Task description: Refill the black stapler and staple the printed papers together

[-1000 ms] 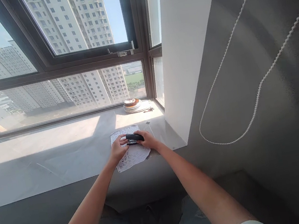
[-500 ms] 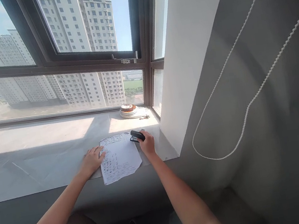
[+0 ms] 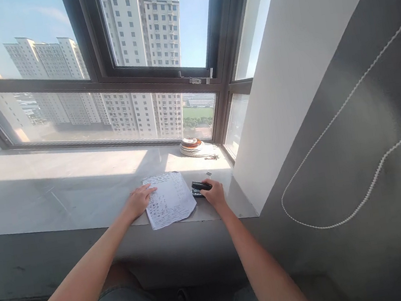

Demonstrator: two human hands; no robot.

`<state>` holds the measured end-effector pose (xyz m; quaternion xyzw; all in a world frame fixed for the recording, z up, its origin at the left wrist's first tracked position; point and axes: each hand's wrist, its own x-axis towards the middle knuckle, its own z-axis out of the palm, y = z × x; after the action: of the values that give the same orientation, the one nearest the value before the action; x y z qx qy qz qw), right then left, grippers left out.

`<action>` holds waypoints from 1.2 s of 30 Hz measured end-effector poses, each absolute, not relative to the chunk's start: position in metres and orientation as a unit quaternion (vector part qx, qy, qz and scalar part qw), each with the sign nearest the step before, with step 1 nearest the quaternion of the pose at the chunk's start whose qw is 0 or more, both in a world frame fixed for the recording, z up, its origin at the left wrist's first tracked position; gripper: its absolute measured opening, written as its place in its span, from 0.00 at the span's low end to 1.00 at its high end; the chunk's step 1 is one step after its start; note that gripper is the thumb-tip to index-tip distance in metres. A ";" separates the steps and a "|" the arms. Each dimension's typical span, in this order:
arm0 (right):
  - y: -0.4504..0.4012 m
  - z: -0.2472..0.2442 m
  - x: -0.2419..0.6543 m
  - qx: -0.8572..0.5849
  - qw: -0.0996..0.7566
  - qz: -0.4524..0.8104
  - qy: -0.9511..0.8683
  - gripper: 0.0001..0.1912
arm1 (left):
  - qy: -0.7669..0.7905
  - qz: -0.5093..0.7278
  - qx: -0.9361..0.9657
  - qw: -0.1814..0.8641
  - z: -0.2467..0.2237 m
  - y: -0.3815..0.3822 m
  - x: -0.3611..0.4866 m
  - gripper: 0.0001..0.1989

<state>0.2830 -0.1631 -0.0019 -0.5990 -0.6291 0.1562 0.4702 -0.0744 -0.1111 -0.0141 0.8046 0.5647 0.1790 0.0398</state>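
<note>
Sheets of paper (image 3: 170, 198) covered in handwriting lie on the windowsill, their near edge reaching over the sill's front edge. At the left edge of the paper rests my left hand (image 3: 139, 200), fingers stretched out flat, with the fingertips on the sheet. My right hand (image 3: 214, 192) is closed around a black stapler (image 3: 200, 186) just right of the paper. The stapler's front end points left towards the sheet; whether it touches the paper I cannot tell. A small metallic piece (image 3: 209, 173), perhaps staples, lies on the sill behind my right hand.
A stack of plates or coiled, disc-like items (image 3: 191, 147) stands by the window corner, with a small dark chain-like thing (image 3: 211, 157) beside it. On the right a white bead chain (image 3: 325, 226) hangs in a loop by the wall. The windowsill (image 3: 90, 197) runs left under the window.
The stapler has moved right, off the paper's upper right corner, and down to the sill beside it. My left hand stays at the paper's left edge. The camera view has shifted and tilted.
</note>
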 end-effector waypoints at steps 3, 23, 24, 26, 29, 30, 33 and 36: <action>-0.164 -0.002 0.281 -0.594 0.452 0.132 -0.652 0.15 | 0.546 0.160 0.820 0.055 -0.010 -0.114 -0.075 0.27; -0.158 -0.012 0.276 -0.528 0.411 -0.001 -0.743 0.19 | 0.478 0.183 0.854 0.096 -0.010 -0.119 -0.076 0.28; -0.158 -0.012 0.276 -0.522 0.413 -0.002 -0.746 0.20 | 0.476 0.182 0.855 0.096 -0.009 -0.120 -0.076 0.28; -0.159 -0.010 0.274 -0.504 0.406 -0.009 -0.763 0.22 | 0.473 0.179 0.857 0.095 -0.006 -0.123 -0.074 0.28; -0.160 -0.009 0.272 -0.478 0.383 -0.019 -0.790 0.23 | 0.473 0.178 0.857 0.100 -0.002 -0.125 -0.073 0.28; -0.160 -0.008 0.271 -0.476 0.379 -0.021 -0.793 0.23 | 0.474 0.178 0.857 0.101 -0.002 -0.126 -0.072 0.28; -0.158 -0.010 0.270 -0.479 0.378 -0.030 -0.792 0.23 | 0.473 0.179 0.857 0.101 -0.002 -0.126 -0.073 0.28; -0.157 -0.012 0.270 -0.488 0.367 -0.055 -0.790 0.24 | 0.468 0.187 0.858 0.096 -0.004 -0.124 -0.074 0.28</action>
<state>0.2697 -0.1571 -0.0115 -0.4881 -0.7901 -0.0546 0.3668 -0.0736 -0.1243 -0.0045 0.8583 0.4679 0.1874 0.0964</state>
